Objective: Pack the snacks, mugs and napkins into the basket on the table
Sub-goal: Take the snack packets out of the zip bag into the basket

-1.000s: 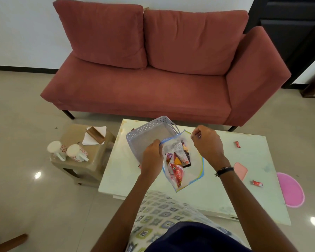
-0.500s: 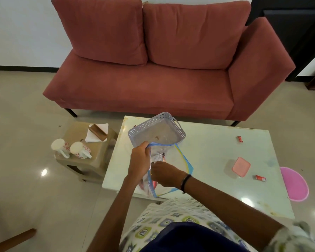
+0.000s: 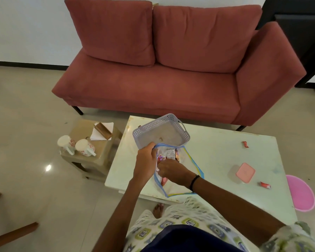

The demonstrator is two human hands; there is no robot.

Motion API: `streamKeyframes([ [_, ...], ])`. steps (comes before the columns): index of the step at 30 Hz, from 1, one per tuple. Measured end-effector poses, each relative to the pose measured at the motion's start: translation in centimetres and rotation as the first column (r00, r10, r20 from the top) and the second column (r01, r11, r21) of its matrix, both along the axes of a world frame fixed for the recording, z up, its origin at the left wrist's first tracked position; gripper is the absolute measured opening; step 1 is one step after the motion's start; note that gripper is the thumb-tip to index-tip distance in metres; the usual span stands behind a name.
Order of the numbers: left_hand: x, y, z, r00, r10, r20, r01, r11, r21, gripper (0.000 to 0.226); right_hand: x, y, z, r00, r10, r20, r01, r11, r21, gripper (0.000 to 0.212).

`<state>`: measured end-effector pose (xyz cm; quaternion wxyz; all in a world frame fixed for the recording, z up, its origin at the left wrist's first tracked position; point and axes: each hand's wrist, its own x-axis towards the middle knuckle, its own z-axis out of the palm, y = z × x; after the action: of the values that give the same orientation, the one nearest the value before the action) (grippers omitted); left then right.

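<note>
1. Basket, lavender perforated plastic with loop handles [image 3: 161, 132]: stands at the far left corner of the pale green rectangular table [image 3: 216, 153], holding only a small scrap; its near rim touches the bag.
2. Two white floral mugs [image 3: 76, 146] and white paper napkins [image 3: 102, 130] under a brown wooden holder: on the low beige stool [image 3: 91, 157] left of the table, bare floor around it.
3. Left hand [image 3: 144, 162]: pinches the left lip of the clear zip bag with blue edging [image 3: 178, 171], holding its mouth wide.
4. Right hand [image 3: 171, 171]: plunged into the bag, fingers closed among the snack packets [image 3: 171, 154]; exact hold not discernible. A second ago it gripped the bag's right lip instead.
5. Table's right half: open room, with a pink-lidded container [image 3: 245, 172] and two small red packets [image 3: 245, 144] lying well apart.
</note>
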<state>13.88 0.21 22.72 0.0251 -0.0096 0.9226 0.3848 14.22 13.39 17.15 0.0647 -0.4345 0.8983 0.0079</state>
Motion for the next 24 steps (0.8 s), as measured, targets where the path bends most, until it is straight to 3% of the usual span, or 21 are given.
streamKeyframes([
  [4, -0.7, -0.1, -0.7, 0.999, 0.035, 0.042, -0.035, 0.999, 0.003, 0.024, -0.1, 1.7, 2.5, 0.964, -0.258, 0.060, 0.265, 0.939, -0.217, 0.030],
  [6, -1.1, -0.3, -1.3, 0.996, 0.059, 0.068, -0.060, 0.998, 0.018, 0.023, -0.3, 3.0, 3.6, 0.921, -0.381, 0.084, 0.388, 0.872, -0.300, 0.020],
  [9, -2.0, -0.5, -2.0, 0.984, 0.127, 0.128, -0.135, 0.990, 0.049, 0.025, -1.0, 5.1, 5.5, 0.792, -0.551, 0.265, 0.611, 0.705, -0.361, 0.001],
  [14, -3.6, -0.2, -1.9, 0.969, 0.175, 0.174, -0.189, 0.980, 0.068, 0.028, -3.0, 7.0, 7.9, 0.597, -0.571, 0.564, 0.798, 0.343, -0.496, 0.010],
  [17, -5.0, -0.1, -1.5, 0.966, 0.211, 0.149, -0.227, 0.969, 0.102, 0.025, -4.5, 7.7, 8.7, 0.530, -0.541, 0.653, 0.833, 0.189, -0.520, 0.014],
  [24, -9.8, -0.1, 0.2, 0.941, 0.308, 0.143, -0.329, 0.930, 0.162, 0.038, -8.4, 8.6, 10.9, 0.533, -0.555, 0.639, 0.772, 0.009, -0.636, 0.011],
])
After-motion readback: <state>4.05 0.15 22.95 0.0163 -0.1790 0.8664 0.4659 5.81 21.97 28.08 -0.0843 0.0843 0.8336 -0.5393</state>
